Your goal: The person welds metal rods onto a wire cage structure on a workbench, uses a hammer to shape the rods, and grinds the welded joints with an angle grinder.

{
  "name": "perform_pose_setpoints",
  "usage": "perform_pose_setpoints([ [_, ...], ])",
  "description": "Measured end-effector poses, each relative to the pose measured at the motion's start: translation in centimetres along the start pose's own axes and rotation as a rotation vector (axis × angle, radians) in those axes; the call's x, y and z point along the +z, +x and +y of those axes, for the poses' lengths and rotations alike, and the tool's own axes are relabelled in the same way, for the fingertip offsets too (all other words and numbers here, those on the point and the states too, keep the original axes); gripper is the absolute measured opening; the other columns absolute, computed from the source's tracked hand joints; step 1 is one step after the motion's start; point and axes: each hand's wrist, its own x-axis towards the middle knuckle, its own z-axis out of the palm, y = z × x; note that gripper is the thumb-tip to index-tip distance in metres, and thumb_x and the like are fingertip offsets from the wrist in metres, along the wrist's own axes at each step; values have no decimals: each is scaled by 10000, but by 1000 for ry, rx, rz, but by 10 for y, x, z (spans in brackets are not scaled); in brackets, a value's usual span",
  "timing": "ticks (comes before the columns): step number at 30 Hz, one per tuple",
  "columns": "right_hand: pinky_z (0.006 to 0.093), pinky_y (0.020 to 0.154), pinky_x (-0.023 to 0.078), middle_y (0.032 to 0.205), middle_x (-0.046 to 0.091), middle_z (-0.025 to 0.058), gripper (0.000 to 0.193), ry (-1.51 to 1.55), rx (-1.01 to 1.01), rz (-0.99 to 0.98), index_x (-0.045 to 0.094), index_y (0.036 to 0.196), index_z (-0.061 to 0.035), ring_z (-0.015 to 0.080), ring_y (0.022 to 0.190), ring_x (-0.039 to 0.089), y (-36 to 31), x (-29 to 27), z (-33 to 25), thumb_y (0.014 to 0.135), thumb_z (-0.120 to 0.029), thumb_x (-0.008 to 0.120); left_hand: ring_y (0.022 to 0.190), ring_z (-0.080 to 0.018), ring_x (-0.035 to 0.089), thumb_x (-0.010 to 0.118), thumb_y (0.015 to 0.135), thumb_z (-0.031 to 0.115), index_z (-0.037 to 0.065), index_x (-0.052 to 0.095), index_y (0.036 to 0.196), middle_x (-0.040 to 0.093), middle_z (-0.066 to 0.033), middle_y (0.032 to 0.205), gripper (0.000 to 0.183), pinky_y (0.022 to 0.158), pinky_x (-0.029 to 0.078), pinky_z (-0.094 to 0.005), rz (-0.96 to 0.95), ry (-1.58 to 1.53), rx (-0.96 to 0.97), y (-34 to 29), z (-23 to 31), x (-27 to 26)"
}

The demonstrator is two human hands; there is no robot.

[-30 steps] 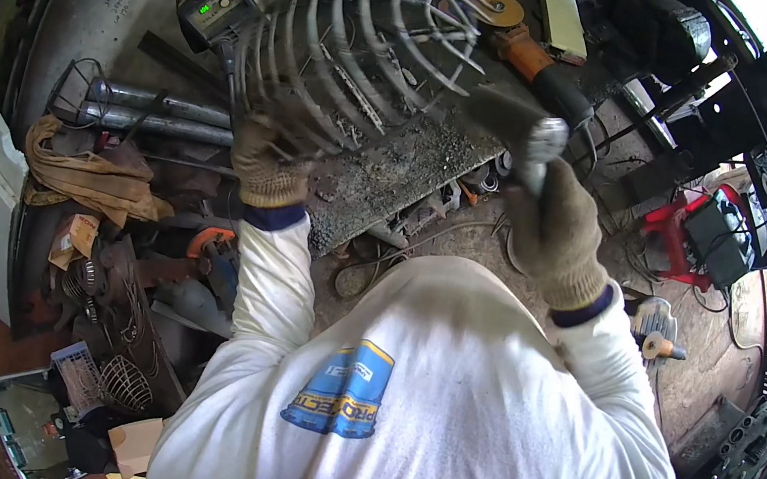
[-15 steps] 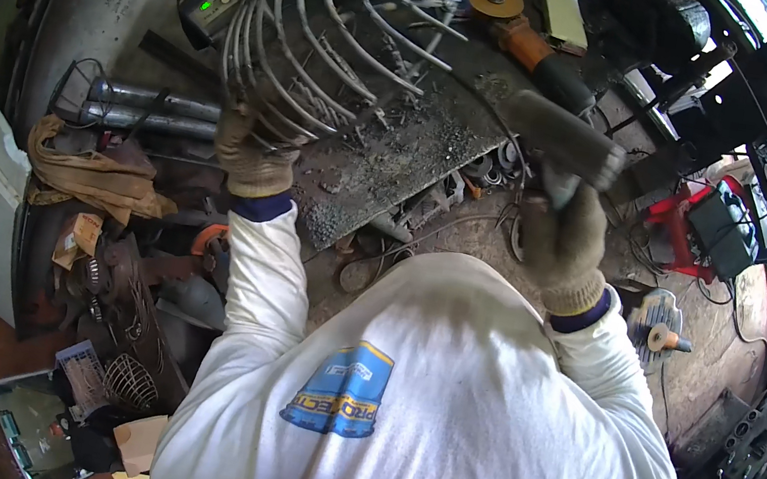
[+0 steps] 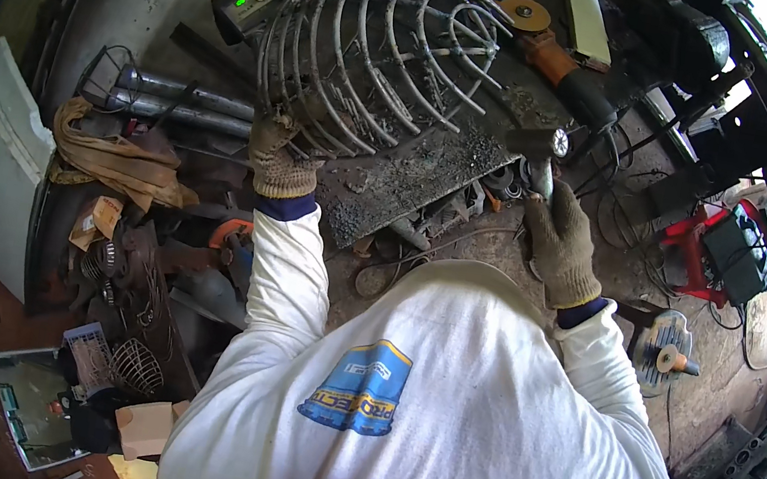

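Note:
My left hand [image 3: 282,159], in a knitted work glove, is closed at the near left side of a cage of bent metal rods [image 3: 374,47]. The cage rests tilted on the dark workbench [image 3: 382,184], its ribs curving toward a hub at the right. In my right hand [image 3: 561,243], also gloved, is a hammer [image 3: 537,145] gripped by its handle. The hammer's head is over the bench's right edge, apart from the cage. Grey grit and metal scraps lie on the bench below the ribs.
An angle grinder [image 3: 552,61] with a tan disc lies beyond the cage, right of centre. A machine with a green display [image 3: 244,2] stands at the back left. Metal tubes [image 3: 180,99] and a brown cloth [image 3: 116,152] are at left. Another grinding tool [image 3: 675,360] is at right.
The hammer, blurred and larger in view before, is now sharp and smaller, its head turned. The cage and surroundings have shifted rightward in the picture. My left hand stays on the cage.

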Motion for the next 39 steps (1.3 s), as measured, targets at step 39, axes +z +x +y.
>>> perform_pose_setpoints([
  [39,465,878,530,1201,626,204,564,-1002,-327,171,523,1379,-202,392,1020,645,85,44,-13,857,-324,700,960,-321,698,650,869,96,63,579,1241,692,-136,1102,380,741,618,-524,262,30,139,-43,15,-40],
])
